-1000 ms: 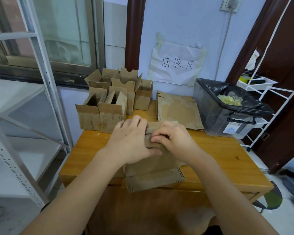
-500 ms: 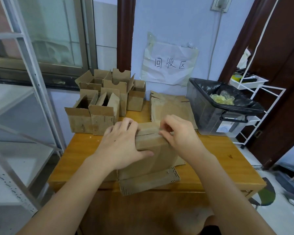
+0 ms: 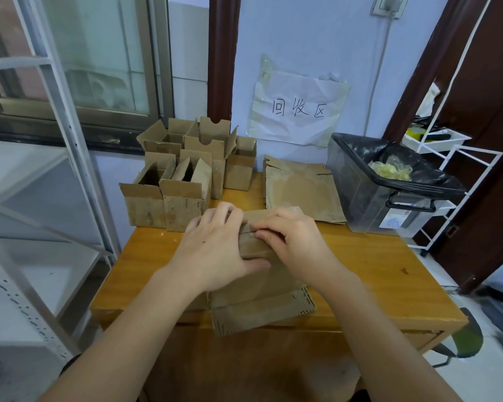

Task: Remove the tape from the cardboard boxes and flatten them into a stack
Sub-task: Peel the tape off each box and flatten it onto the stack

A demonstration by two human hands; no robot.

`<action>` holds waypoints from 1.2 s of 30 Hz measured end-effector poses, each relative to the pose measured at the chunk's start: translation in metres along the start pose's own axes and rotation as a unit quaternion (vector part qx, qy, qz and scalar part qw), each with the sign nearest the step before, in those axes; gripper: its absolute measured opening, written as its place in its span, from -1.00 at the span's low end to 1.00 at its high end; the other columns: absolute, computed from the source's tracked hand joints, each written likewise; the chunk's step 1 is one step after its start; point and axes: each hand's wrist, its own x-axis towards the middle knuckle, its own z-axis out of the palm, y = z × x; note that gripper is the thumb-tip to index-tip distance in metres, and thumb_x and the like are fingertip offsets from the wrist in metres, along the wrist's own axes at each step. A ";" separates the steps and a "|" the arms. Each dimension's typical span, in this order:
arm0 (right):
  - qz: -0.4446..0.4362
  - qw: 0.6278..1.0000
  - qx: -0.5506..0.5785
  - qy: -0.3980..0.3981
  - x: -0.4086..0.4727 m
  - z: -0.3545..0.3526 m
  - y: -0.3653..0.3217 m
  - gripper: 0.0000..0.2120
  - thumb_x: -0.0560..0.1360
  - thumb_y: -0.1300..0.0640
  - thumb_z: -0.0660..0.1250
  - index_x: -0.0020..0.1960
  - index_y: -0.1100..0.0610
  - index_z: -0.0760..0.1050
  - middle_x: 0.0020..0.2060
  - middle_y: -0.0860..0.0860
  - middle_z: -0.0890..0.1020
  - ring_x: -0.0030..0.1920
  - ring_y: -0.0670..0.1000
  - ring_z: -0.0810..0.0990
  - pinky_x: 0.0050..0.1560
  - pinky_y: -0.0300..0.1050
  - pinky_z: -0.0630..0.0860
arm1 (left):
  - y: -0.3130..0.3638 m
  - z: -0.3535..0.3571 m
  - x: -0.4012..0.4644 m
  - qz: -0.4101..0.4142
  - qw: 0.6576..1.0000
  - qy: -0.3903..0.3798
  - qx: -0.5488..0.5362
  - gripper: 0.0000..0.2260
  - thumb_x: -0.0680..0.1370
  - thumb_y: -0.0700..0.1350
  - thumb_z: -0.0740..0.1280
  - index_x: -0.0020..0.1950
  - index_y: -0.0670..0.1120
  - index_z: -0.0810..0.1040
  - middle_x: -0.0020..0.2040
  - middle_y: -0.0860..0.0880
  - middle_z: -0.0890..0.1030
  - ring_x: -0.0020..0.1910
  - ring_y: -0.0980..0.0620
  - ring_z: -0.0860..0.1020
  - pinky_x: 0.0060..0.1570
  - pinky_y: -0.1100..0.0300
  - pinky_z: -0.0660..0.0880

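A brown cardboard box (image 3: 256,285) stands at the front middle of the wooden table (image 3: 369,265), its lower flap hanging over the front edge. My left hand (image 3: 215,250) grips its left side, thumb across the front face. My right hand (image 3: 291,242) rests on the box top, fingertips pinching at the seam where the tape runs; the tape itself is hard to make out. Several open upright boxes (image 3: 183,175) cluster at the table's back left. A stack of flattened boxes (image 3: 299,190) lies at the back middle.
A grey bin with a black liner (image 3: 384,195) holding crumpled tape sits at the back right. A white metal shelf frame (image 3: 55,146) stands left of the table. A white wire rack (image 3: 459,158) is at the right. A paper sign (image 3: 299,108) hangs on the wall.
My right hand slid from the box's right top edge back left to the middle seam. The left hand kept its grip on the box. The view shifted slightly.
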 end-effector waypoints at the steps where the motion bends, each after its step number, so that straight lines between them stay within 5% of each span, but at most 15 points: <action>1: -0.007 1.000 0.004 0.005 0.001 -0.001 -0.002 -0.79 0.56 0.22 0.43 0.16 0.04 0.68 -0.03 -0.07 0.67 0.02 -0.15 0.55 0.11 -0.24 0.49 | 0.000 0.000 0.000 0.001 1.000 0.002 0.000 -0.21 0.39 0.56 0.27 0.42 0.09 0.27 0.35 0.09 0.27 0.37 0.02 0.32 0.42 -0.04 0.34; 5: -0.030 1.000 0.003 0.005 0.003 0.001 -0.004 -0.82 0.57 0.25 0.38 0.08 0.07 0.70 -0.02 -0.09 0.71 0.05 -0.22 0.55 0.19 -0.44 0.38 | -0.001 0.001 0.000 0.007 1.000 0.013 -0.006 -0.28 0.40 0.54 0.27 0.35 0.10 0.30 0.32 0.09 0.28 0.35 0.03 0.33 0.39 -0.03 0.35; 10: -0.085 0.995 -0.048 -0.032 0.001 0.011 0.006 -0.85 0.50 0.24 0.41 0.03 0.12 0.71 -0.06 0.03 0.66 -0.01 0.10 0.60 0.04 -0.06 0.53 | -0.002 0.001 -0.001 0.007 1.000 0.009 -0.008 -0.25 0.39 0.57 0.25 0.37 0.10 0.30 0.31 0.10 0.28 0.33 0.04 0.34 0.37 -0.02 0.35; 13: -0.047 0.996 -0.073 -0.027 -0.003 0.004 0.015 -0.82 0.52 0.35 0.39 0.02 0.14 0.68 -0.06 0.05 0.63 0.00 0.10 0.55 -0.03 0.04 0.58 | -0.003 0.001 -0.001 0.002 1.000 0.008 -0.010 -0.23 0.37 0.57 0.27 0.38 0.11 0.29 0.28 0.12 0.27 0.29 0.06 0.34 0.38 -0.02 0.36; 20: 0.030 0.995 -0.090 -0.039 -0.011 -0.023 0.032 -0.86 0.65 0.24 0.24 0.01 0.10 0.56 -0.04 -0.06 0.47 0.00 -0.02 0.43 0.00 0.03 0.51 | -0.005 0.001 0.001 -0.001 1.000 0.003 -0.016 -0.19 0.35 0.58 0.28 0.42 0.13 0.28 0.31 0.15 0.26 0.33 0.09 0.31 0.43 -0.03 0.35; 25: 0.114 0.981 -0.158 0.004 -0.017 -0.045 0.051 -0.75 0.54 0.37 0.31 0.08 0.06 0.51 -0.03 -0.15 0.35 -0.02 -0.10 0.39 -0.10 -0.21 0.36 | -0.001 -0.001 0.001 0.004 1.000 -0.003 -0.011 -0.20 0.36 0.58 0.28 0.42 0.13 0.28 0.31 0.16 0.24 0.34 0.10 0.29 0.43 -0.02 0.35; 27: 0.117 0.983 -0.141 0.026 -0.017 -0.044 0.052 -0.84 0.60 0.14 0.24 0.12 0.10 0.53 -0.06 -0.15 0.41 -0.11 -0.22 0.45 -0.17 -0.40 0.35 | 0.001 -0.001 0.001 0.004 1.000 -0.005 -0.007 -0.21 0.37 0.57 0.28 0.42 0.13 0.28 0.31 0.16 0.24 0.33 0.10 0.30 0.42 -0.01 0.35; 29: 0.087 0.986 -0.133 0.049 -0.015 -0.039 0.047 -0.72 0.60 0.03 0.20 0.14 0.14 0.59 -0.04 -0.10 0.50 -0.11 -0.23 0.48 -0.15 -0.42 0.36 | 0.002 -0.001 0.000 0.004 1.000 -0.002 -0.004 -0.20 0.37 0.57 0.28 0.43 0.12 0.28 0.31 0.15 0.25 0.33 0.10 0.30 0.42 0.00 0.36; 32: 0.028 0.990 -0.113 0.074 -0.015 -0.031 0.038 -0.83 0.54 0.33 0.41 0.09 0.18 0.68 -0.07 0.04 0.61 -0.07 0.04 0.59 -0.08 -0.12 0.54 | 0.002 -0.001 -0.001 0.002 1.000 0.001 0.004 -0.19 0.37 0.58 0.28 0.44 0.11 0.28 0.32 0.14 0.25 0.33 0.09 0.31 0.42 0.00 0.36; 36: 0.000 0.994 -0.085 0.063 -0.007 -0.019 0.032 -0.79 0.50 0.32 0.48 0.09 0.11 0.70 -0.07 -0.01 0.70 -0.02 0.01 0.66 0.03 -0.06 0.62 | 0.002 0.000 -0.002 -0.001 1.000 0.006 0.006 -0.19 0.37 0.58 0.27 0.43 0.10 0.29 0.32 0.14 0.25 0.33 0.08 0.32 0.40 0.00 0.37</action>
